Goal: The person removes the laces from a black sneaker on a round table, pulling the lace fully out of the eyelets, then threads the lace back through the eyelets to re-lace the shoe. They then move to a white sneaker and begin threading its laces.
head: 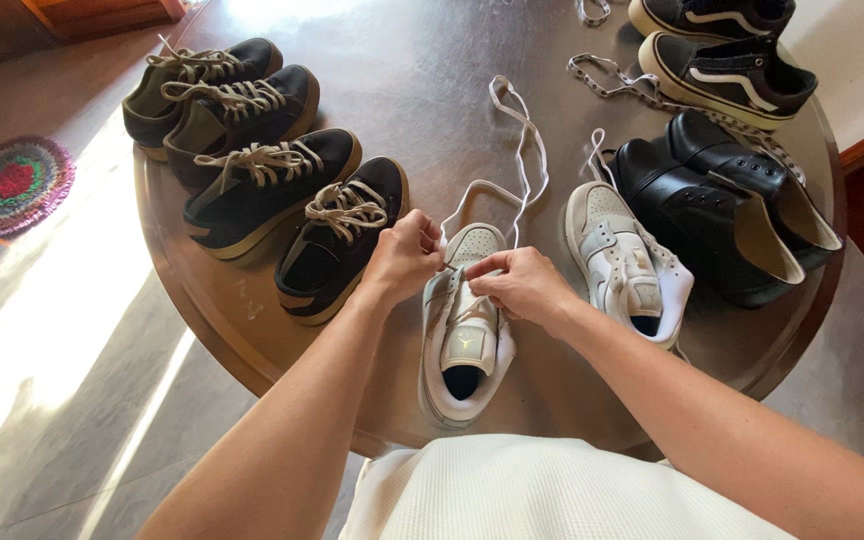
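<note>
Round brown tabletop (422,90), near edge: standing toe-away, long axis running straight out from the body, white sneaker (464,335) directly under both hands. Pinching the white shoelace (522,150) beside the toe box, left hand (404,255) clenched. Gripping lace over the eyelets, right hand (522,285) closed, resting on the tongue, slightly nearer.
</note>
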